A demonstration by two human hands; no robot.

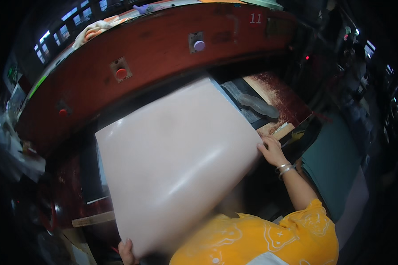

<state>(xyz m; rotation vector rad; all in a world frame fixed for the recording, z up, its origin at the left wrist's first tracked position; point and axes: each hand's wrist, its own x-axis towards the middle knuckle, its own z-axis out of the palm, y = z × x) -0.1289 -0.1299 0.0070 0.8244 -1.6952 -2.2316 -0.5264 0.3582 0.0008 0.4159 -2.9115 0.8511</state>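
A large, glossy, pale pink sheet [172, 154] spans the middle of the view, bowed with a bright streak of light along its near part. My left hand [126, 252] grips its near left corner, thumb showing at the edge; the other fingers are mostly hidden. At the right corner, my right hand [273, 150] pinches the sheet between thumb and fingers, two bracelets on its wrist. The sheet's far part lies over a dark plate [247, 99] in a red machine. On that plate, right of the sheet, is a grey sole-shaped piece [258, 106].
The machine's red beam [163, 57] crosses the far side, bearing a red button [121, 74] and a pale purple button [199, 45]. Wooden strips [93, 219] stick out at the machine's near edge. Stacked teal sheets [333, 163] stand at my right. Cloth [99, 30] lies on top of the beam.
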